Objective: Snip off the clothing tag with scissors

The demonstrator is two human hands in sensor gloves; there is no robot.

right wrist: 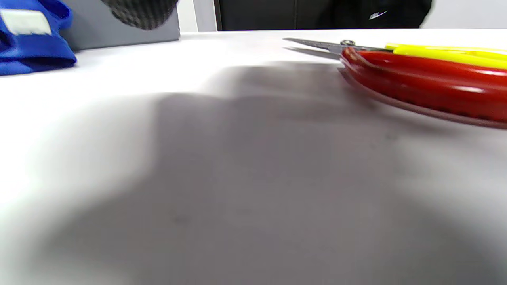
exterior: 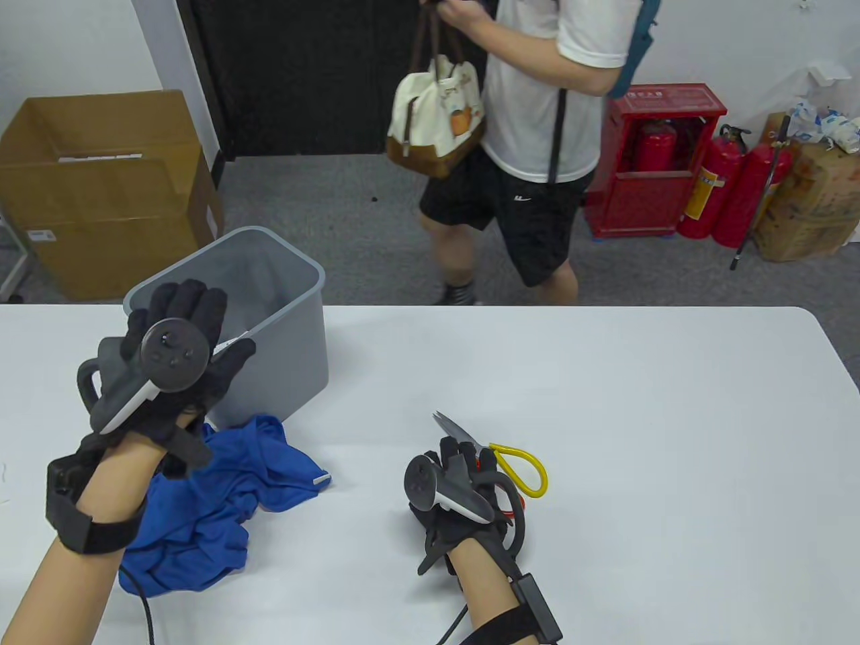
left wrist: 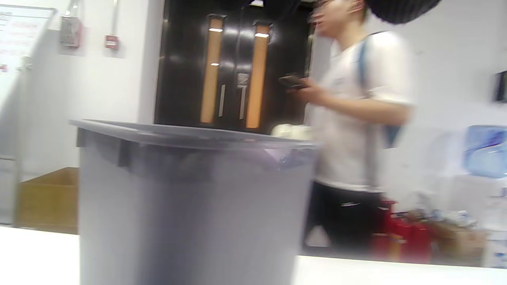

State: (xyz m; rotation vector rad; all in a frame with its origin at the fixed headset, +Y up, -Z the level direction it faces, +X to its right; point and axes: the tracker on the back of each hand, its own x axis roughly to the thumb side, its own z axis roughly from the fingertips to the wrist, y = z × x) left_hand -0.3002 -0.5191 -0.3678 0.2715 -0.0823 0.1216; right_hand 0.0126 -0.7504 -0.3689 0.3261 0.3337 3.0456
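Note:
A crumpled blue garment lies on the white table at the front left, a small white label at its right edge. It also shows in the right wrist view with the label. My left hand is raised over the near rim of a grey bin, fingers spread; a thin white strip shows by the thumb. Scissors with red and yellow handles lie flat on the table, blades shut. My right hand rests over their red handle without gripping them.
The grey bin fills the left wrist view. A person in a white shirt with a bag stands just beyond the table's far edge. A cardboard box and red fire extinguishers stand on the floor behind.

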